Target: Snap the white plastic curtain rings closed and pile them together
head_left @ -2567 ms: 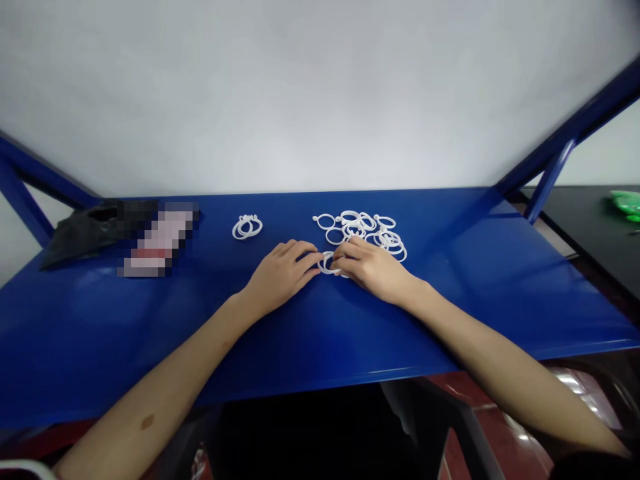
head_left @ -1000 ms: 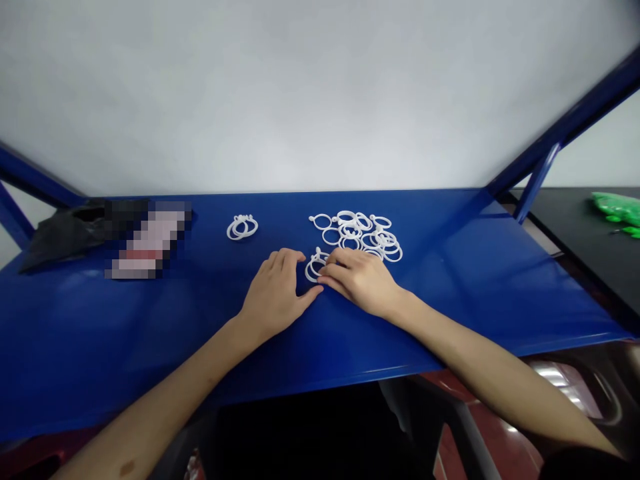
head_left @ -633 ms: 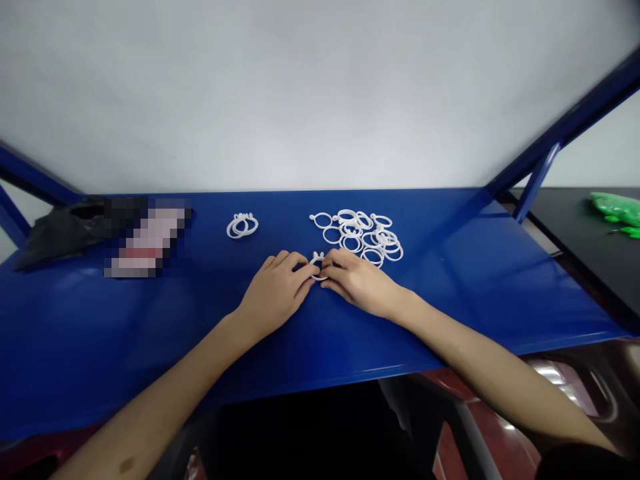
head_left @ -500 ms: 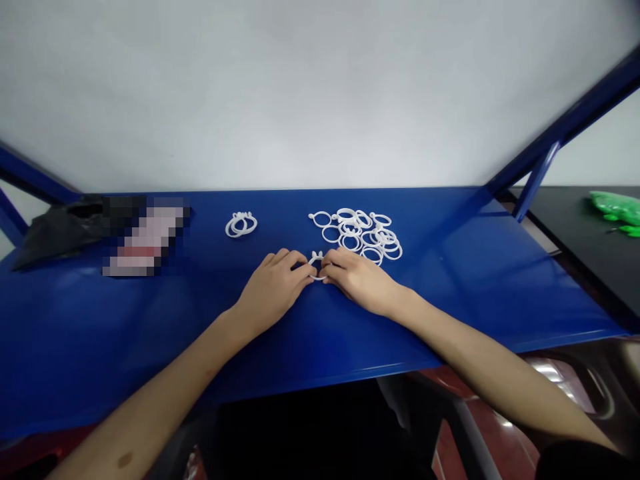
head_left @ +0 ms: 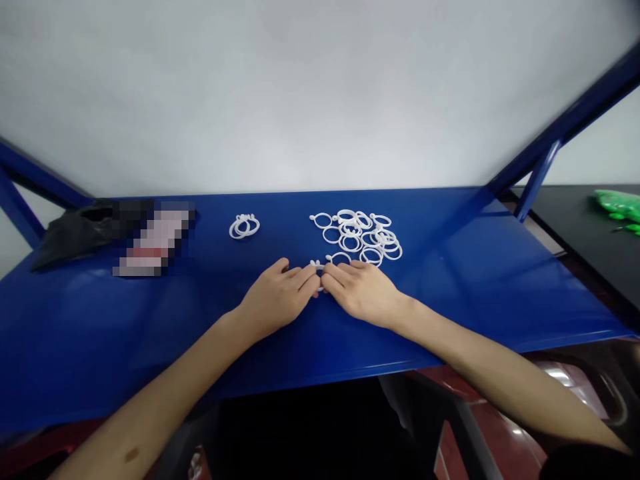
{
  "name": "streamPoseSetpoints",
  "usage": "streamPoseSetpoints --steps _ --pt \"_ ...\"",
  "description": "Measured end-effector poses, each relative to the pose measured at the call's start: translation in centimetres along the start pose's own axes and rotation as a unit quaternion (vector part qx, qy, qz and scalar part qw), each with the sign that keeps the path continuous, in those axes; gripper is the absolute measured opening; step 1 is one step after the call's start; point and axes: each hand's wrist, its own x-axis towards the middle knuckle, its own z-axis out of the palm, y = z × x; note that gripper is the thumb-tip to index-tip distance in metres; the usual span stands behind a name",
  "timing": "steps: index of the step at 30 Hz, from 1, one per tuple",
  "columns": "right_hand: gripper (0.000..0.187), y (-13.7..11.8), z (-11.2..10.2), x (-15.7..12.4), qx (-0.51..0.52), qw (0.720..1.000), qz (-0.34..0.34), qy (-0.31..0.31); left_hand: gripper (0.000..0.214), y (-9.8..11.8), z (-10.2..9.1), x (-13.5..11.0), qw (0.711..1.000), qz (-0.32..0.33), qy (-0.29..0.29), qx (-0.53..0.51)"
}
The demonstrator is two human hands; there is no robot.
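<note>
Both hands are closed on one white plastic ring, which has small knobs at its top. My left hand pinches its left side and my right hand its right side, with the fingertips nearly meeting. Fingers cover most of the ring. Just behind my right hand's fingers lies another white ring with a knob, partly hidden. Beyond it is a loose pile of similar white rings, several overlapping. To the left, a small cluster of white rings lies apart.
The blue tabletop carries everything. On its left lie a black bag and a pixelated pinkish object. Blue frame bars rise at both sides. A green plastic item is on the black surface at right.
My hands have come closer together around the ring and shifted slightly toward me. Another ring now shows behind my right hand's fingers. The view has turned slightly left.
</note>
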Motion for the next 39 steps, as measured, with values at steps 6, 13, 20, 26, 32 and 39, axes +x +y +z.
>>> streamPoseSetpoints --steps 6,13,20,26,32,39 --pt "0.03 -0.7 0.2 0.2 -0.033 0.997 0.073 -0.008 0.031 0.9 -0.1 0.6 0.997 -0.029 0.021 0.074" --pt "0.028 1.0 0.2 0.2 0.056 0.996 0.034 0.066 0.028 -1.3 0.7 -0.4 0.998 -0.028 0.021 0.048" --pt "0.028 5.0 -0.6 -1.3 0.075 0.981 0.164 0.074 0.024 -7.0 0.8 -3.2 0.95 -0.304 -0.002 0.065" --pt "0.027 8.0 -0.5 -2.7 0.068 0.971 0.231 -0.004 0.03 -9.0 0.9 -4.2 0.919 -0.373 -0.105 0.075" --pt "0.021 9.5 -1.6 -3.7 0.153 0.968 0.193 -0.05 0.034 -8.9 0.5 -4.1 0.894 -0.416 -0.134 0.101" --pt "0.015 9.6 -1.9 -4.1 0.16 0.964 0.181 -0.114 0.033 -8.9 -0.1 -4.0 0.873 -0.456 -0.155 0.083"
